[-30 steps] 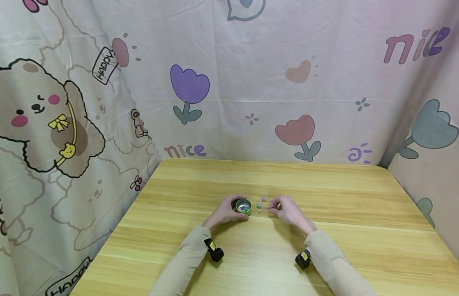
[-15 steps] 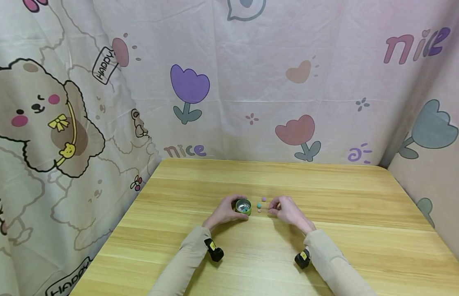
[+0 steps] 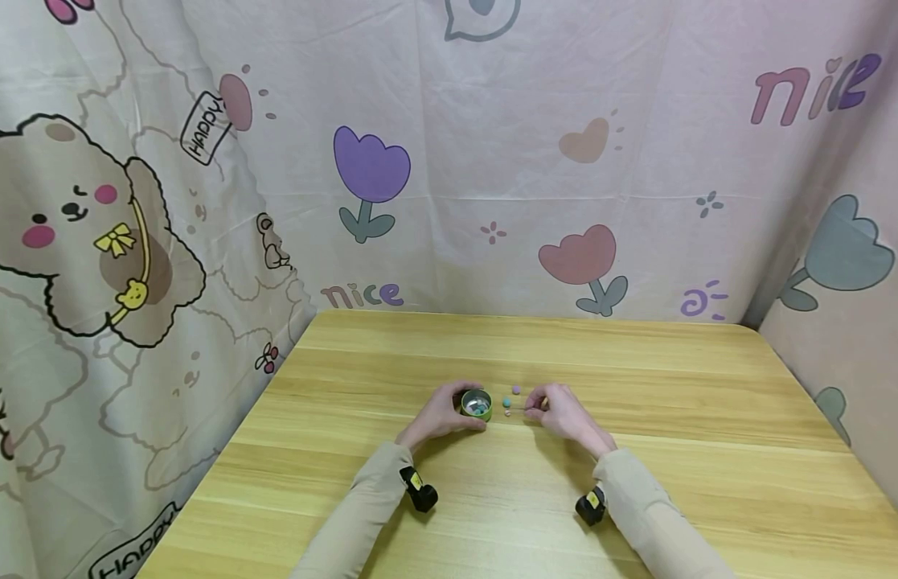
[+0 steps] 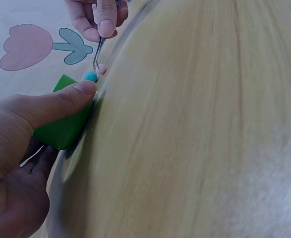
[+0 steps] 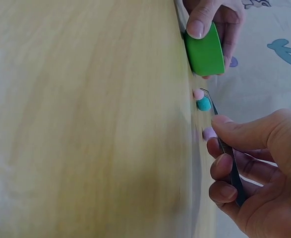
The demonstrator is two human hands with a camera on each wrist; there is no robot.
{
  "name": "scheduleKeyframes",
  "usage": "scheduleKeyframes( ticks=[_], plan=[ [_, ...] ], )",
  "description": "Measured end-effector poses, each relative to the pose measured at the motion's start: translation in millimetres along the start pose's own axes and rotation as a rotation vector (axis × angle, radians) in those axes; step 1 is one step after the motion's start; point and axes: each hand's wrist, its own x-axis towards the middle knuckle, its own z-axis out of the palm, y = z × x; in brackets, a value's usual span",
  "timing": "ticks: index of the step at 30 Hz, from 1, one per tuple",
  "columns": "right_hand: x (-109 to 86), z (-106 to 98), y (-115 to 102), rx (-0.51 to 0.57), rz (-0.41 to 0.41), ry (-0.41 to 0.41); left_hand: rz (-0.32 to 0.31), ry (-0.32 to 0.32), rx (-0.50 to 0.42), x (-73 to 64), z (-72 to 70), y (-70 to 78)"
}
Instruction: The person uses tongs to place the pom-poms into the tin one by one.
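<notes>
My left hand point(image 3: 440, 414) grips a small round green tin point(image 5: 204, 54), thumb on the near side and fingers round the back. The tin stands upright on the table with its top open; its inside is silvery, with small bluish-green bits at the bottom. To its right, my right hand point(image 3: 560, 410) pinches slim metal tweezers point(image 5: 236, 186) with a bent tip. That tip is at a small pink ball point(image 5: 198, 93); whether it grips the ball I cannot tell. A teal ball point(image 5: 203, 103) lies close beside the pink one. Farther back sits a purple ball point(image 3: 516, 389).
The wooden table point(image 3: 637, 362) reaches back to a printed curtain point(image 3: 477, 161), which also hangs along the left and right sides. A black wrist camera point(image 3: 422, 492) is strapped on the left wrist and another camera point(image 3: 591, 507) on the right.
My right wrist has shifted very slightly to the left, the tweezers' tip staying by the pink ball. The left hand and the tin have not moved.
</notes>
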Motion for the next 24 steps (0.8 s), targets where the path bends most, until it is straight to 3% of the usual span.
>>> scheduleKeyframes(
  ticks=[24],
  plan=[
    [-0.6,-2.5,-5.0,0.025,0.045,0.014,-0.028,0.005,0.001,-0.7,-0.3,1.7]
  ],
)
